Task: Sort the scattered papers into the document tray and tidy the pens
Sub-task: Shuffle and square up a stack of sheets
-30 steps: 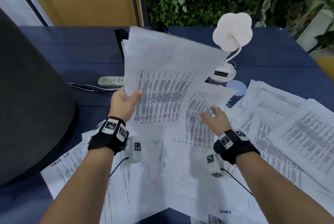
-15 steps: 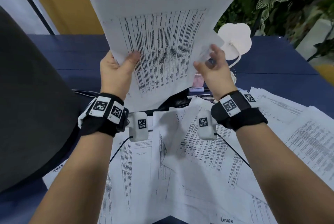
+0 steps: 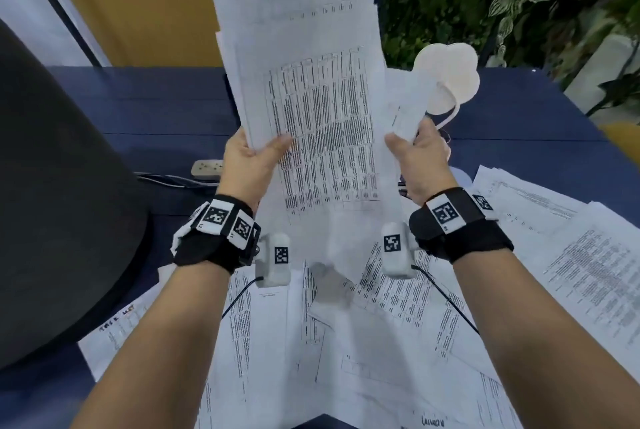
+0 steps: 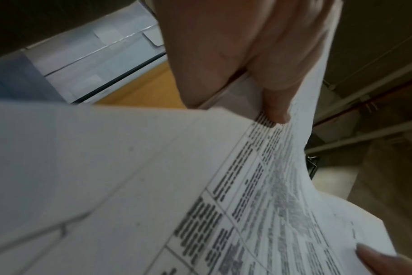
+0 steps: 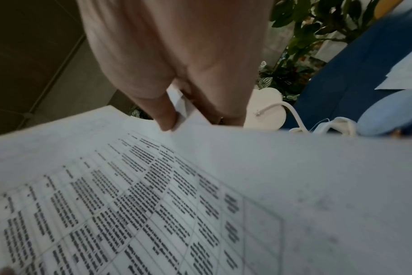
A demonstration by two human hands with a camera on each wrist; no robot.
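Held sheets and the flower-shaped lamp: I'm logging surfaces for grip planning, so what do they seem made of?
Sheets: thin matte paper, apparently; they bow and show printed tables. Lamp: probably smooth white plastic, with a thin curved neck; uncertain.

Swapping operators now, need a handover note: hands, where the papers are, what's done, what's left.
Left hand: grips the left edge of a raised stack of white printed table sheets, thumb on the front.
Right hand: pinches the stack's right edge.
The stack is held upright above the dark blue table.
Done: one bundle gathered.
Left: many loose white printed sheets lie scattered over the table. Document tray and pens are not in view, so filing and pen tidying both remain.
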